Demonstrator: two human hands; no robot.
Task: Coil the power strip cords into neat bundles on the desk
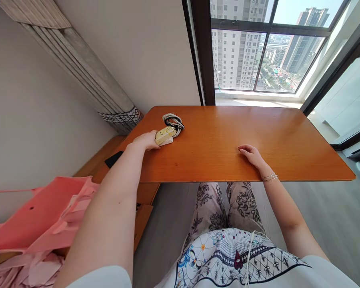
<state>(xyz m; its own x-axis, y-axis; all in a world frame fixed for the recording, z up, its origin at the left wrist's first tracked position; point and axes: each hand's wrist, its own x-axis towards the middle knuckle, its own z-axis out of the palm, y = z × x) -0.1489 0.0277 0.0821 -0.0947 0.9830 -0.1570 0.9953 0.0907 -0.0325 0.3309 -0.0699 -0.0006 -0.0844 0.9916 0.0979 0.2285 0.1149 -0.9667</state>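
My left hand (147, 141) reaches to the left part of the brown wooden table (210, 148). Its fingers are closed around the near end of a pale yellow and white power strip (165, 136); the grip is partly hidden behind the hand. Beyond the strip lies a coiled black and white cable (174, 121). On the right side of the table my right hand (252, 155) rests near the front edge, fingers loosely bent, holding nothing. A flat black object (113, 159) shows beside my left forearm, partly covered by it.
Pink fabric or bags (48, 212) are heaped at the lower left. A grey curtain (87, 72) hangs by the wall at the back left. Behind the table stands a window (268, 28) with dark frames. Below is grey floor (165, 240).
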